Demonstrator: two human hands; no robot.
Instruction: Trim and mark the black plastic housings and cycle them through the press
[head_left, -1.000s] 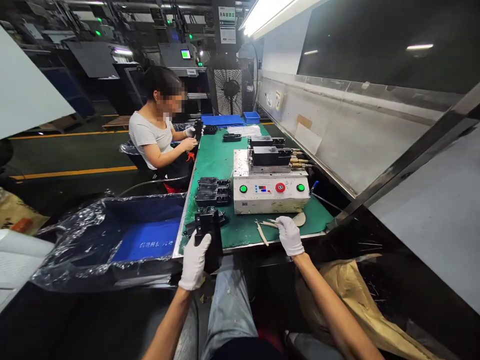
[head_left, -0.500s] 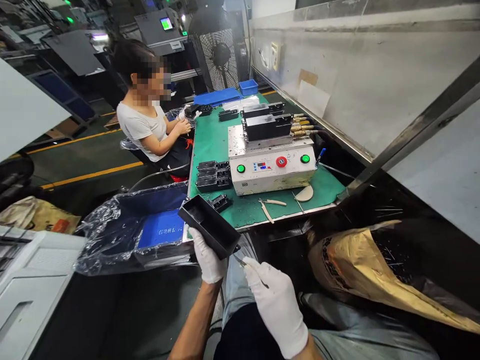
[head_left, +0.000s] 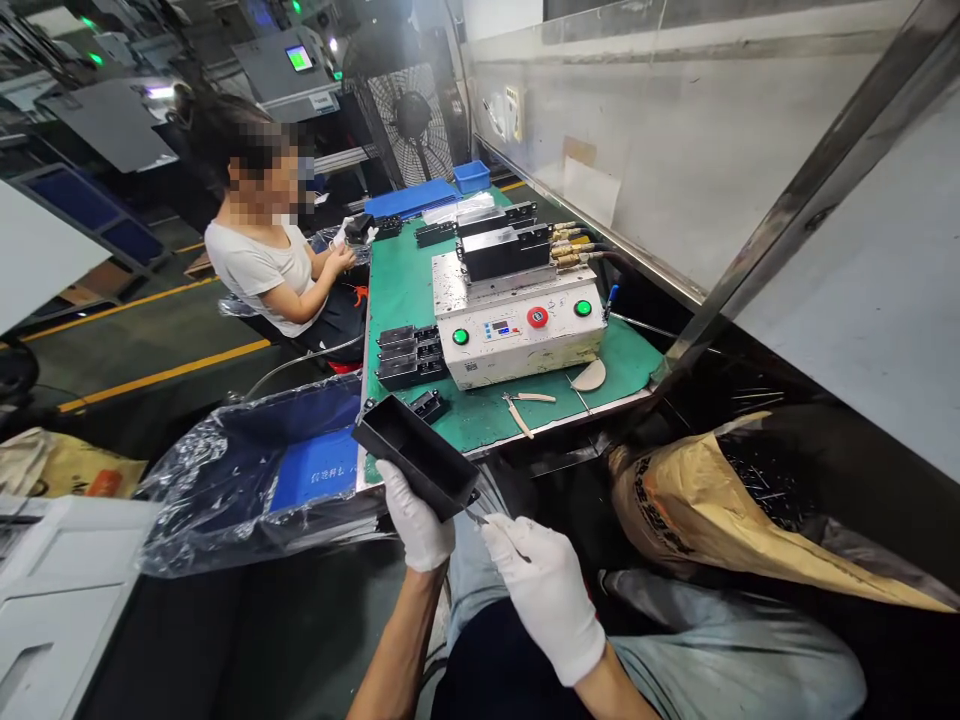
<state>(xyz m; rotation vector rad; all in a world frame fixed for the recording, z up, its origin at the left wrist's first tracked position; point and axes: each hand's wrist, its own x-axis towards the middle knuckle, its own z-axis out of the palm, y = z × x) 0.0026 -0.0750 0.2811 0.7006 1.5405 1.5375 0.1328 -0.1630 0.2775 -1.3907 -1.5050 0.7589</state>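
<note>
My left hand [head_left: 414, 525], in a white glove, is closed around the lower side of a black plastic box [head_left: 416, 455]. The box is hollow, tilted, with its open side facing up toward me. My gloved right hand [head_left: 544, 590] pinches a slim metal knife [head_left: 480, 518]. Its blade points at the near right corner of the box, by a small tab; whether they touch I cannot tell. The knife's handle is mostly hidden in my fingers.
On the green table [head_left: 397, 290] stand a white machine [head_left: 525, 345] with buttons, several black housings [head_left: 409, 355] and cutting pliers [head_left: 525, 408]. A plastic-lined bin [head_left: 247, 440] is at left, a brown sack [head_left: 675, 510] at right. A co-worker [head_left: 262, 260] sits across, handling a black part.
My view has turned slightly right, so the table and machine sit further left. Both hands keep their holds; the knife has shifted slightly nearer the box corner.
</note>
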